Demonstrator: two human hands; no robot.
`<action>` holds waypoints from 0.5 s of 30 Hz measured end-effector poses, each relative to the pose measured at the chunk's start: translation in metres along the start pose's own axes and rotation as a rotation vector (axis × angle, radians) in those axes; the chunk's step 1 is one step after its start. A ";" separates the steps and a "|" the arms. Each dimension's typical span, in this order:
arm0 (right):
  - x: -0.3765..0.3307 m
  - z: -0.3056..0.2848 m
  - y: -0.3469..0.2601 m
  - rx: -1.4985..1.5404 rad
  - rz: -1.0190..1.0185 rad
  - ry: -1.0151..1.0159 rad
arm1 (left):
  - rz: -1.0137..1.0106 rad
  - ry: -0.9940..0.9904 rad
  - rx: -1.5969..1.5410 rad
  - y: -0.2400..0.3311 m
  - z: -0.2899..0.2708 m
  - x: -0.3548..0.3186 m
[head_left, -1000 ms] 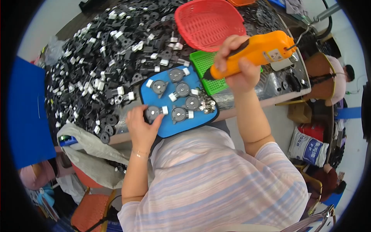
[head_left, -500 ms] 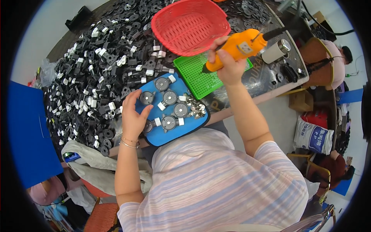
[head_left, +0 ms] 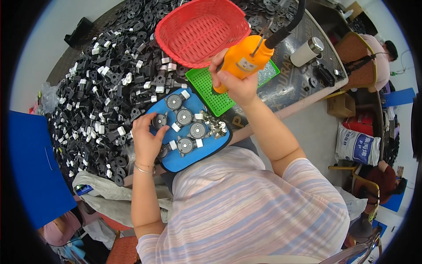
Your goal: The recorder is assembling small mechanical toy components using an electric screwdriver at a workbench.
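The right hand (head_left: pixel 237 86) had its grip clamped on an orange power screwdriver (head_left: pixel 246 61), held just above the blue tray (head_left: pixel 182 163). The left hand (head_left: pixel 147 138) lay flat on the tray's left edge, fingers apart, touching a round grey part (head_left: pixel 159 120). The tray sat on the tabletop (head_left: pixel 307 94), between the green tray (head_left: pixel 211 90) and the person. A red basket (head_left: pixel 200 28) stood behind it.

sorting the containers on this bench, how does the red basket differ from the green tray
The red basket is deep with high mesh walls; the green tray is flat and shallow. The basket lies farther from the person; the tray lies partly under the orange power tool in the right hand. Both are perforated plastic.
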State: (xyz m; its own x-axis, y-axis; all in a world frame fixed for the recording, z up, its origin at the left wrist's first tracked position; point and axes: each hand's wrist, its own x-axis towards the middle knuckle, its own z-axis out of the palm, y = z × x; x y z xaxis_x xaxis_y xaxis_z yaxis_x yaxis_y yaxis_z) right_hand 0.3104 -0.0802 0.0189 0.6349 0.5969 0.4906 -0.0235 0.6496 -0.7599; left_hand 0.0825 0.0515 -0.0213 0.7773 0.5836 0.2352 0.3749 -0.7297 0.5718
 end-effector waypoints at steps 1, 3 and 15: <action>-0.001 0.000 0.000 0.000 0.002 0.000 | -0.023 -0.004 0.016 0.002 -0.001 -0.001; -0.001 0.002 -0.001 -0.004 0.003 -0.025 | -0.049 -0.008 0.033 0.008 -0.002 -0.004; -0.002 0.000 -0.007 0.019 0.043 -0.010 | -0.080 0.082 0.044 0.024 -0.001 -0.016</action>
State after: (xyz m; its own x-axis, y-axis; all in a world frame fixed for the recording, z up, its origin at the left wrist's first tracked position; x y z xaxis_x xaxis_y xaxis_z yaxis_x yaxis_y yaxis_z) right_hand 0.3095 -0.0862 0.0233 0.6252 0.6291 0.4620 -0.0650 0.6318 -0.7724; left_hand 0.0789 0.0253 -0.0108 0.7005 0.6666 0.2547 0.4576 -0.6935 0.5565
